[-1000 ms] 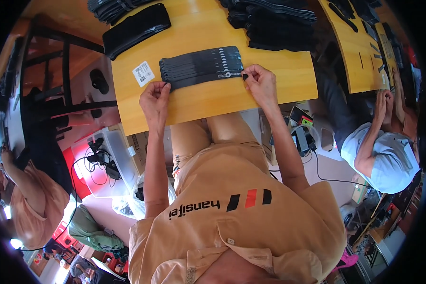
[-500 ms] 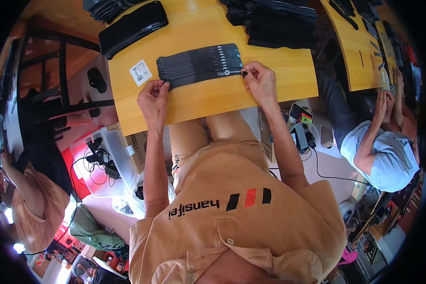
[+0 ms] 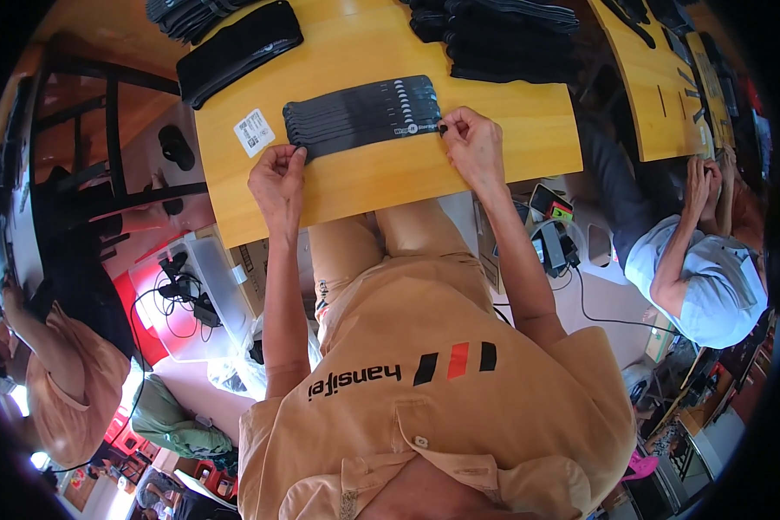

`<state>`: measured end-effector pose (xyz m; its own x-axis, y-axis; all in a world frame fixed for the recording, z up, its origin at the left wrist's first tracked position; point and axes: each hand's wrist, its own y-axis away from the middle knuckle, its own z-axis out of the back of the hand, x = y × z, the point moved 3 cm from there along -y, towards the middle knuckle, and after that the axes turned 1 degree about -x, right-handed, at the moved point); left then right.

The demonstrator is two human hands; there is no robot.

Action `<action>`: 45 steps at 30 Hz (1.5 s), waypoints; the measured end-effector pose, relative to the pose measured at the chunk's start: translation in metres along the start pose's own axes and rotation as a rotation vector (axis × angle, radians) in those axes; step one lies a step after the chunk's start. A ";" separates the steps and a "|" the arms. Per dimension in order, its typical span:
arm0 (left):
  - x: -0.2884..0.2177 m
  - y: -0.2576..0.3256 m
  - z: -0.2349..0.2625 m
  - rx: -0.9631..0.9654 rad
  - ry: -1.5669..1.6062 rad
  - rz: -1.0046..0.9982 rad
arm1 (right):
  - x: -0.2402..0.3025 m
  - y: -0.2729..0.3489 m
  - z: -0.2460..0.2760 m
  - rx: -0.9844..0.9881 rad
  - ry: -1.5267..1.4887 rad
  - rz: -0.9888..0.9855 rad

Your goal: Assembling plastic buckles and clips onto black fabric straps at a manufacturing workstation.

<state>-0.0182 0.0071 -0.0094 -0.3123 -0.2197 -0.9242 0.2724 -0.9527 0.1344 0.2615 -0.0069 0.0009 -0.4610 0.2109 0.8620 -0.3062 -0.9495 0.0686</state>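
Note:
Several flat black straps [image 3: 355, 113] lie overlapped in a fanned stack on the yellow wooden table, their white markings lined up near the right end. My left hand [image 3: 277, 178] pinches the near left corner of the stack between thumb and fingertips. At the opposite near corner, my right hand [image 3: 477, 152] has its thumb and index finger closed on the small black end of the nearest strap. A white printed label [image 3: 254, 132] rests on the table just left of the straps.
Black strap bundles [image 3: 243, 54] lie at the table's far left, and larger black piles [image 3: 511, 52] at the far right. Below the table stand a clear plastic bin [image 3: 186, 303] with cables and a container of black adapters [image 3: 553, 247]. A co-worker in light blue [image 3: 702, 277] sits at right.
Both hands keep their grip on the strap stack's near corners. The whole view has shifted very slightly; the straps stay in the same place on the table.

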 end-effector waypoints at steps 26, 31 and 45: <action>-0.004 0.002 -0.002 -0.041 -0.127 -0.091 | -0.002 -0.001 -0.003 -0.073 0.101 0.120; -0.007 0.004 -0.003 -0.046 -0.149 -0.129 | -0.002 0.000 -0.003 -0.081 0.096 0.126; -0.013 0.007 -0.005 -0.102 -0.301 -0.233 | 0.000 0.000 -0.004 -0.092 0.126 0.131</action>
<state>-0.0074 0.0046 0.0013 -0.6252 -0.0660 -0.7777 0.2469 -0.9620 -0.1169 0.2581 -0.0063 -0.0007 -0.6009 0.1195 0.7904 -0.3087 -0.9468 -0.0915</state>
